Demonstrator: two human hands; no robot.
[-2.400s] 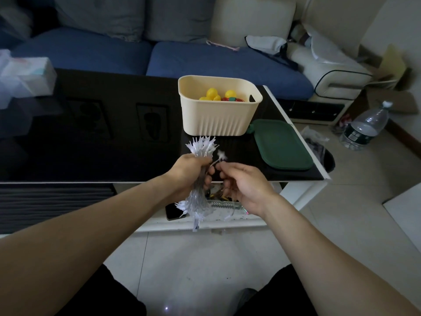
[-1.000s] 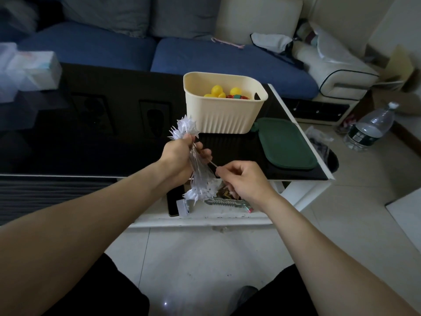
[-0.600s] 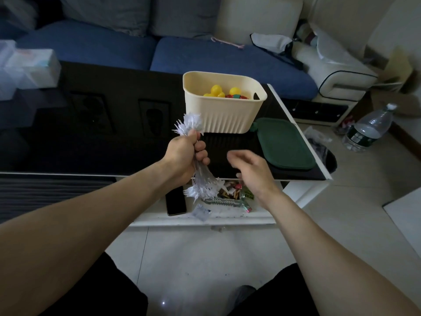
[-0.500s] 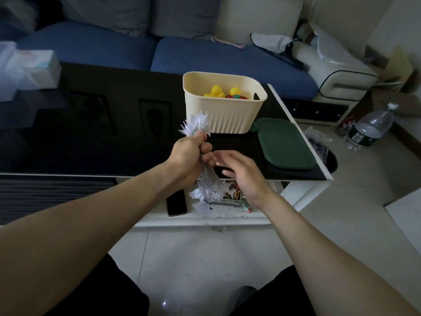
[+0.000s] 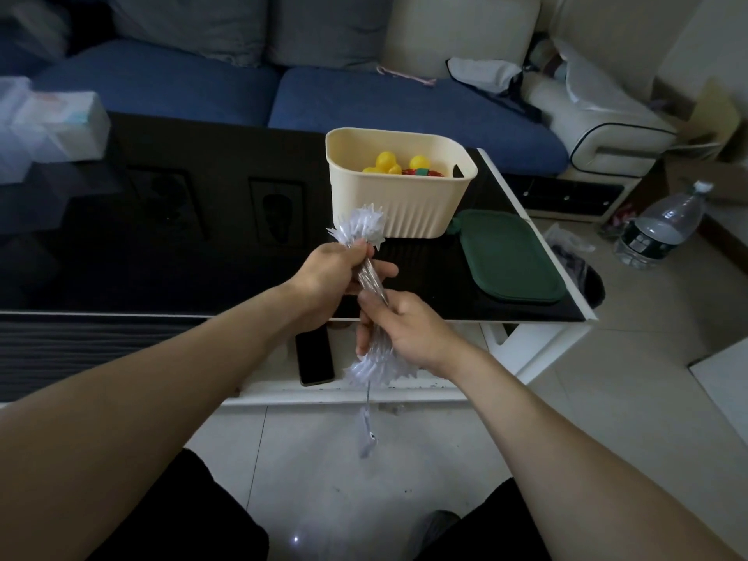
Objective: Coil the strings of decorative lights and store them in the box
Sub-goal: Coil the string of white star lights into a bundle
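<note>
— Where is the bundle?

— I hold the coil of lights (image 5: 366,277) over the near edge of the table (image 5: 162,236), tilted, just in front of the box (image 5: 398,204). My left hand (image 5: 332,277) has its grip clamped round the upper part, below the top tuft. My right hand (image 5: 404,330) has its grip wrapped round the lower part.

— What can't you see?

— The middle of the coil is hidden under my fingers. A loose tail (image 5: 368,435) hangs from the bottom tuft, blurred, so I cannot tell what ends it. Inside the box only 2 yellow shapes (image 5: 398,163) and a bit of red show over the rim. The green lid (image 5: 512,257) lies beside the box on the table. A phone (image 5: 315,356) on the lower shelf is partly covered by my left wrist.
</note>
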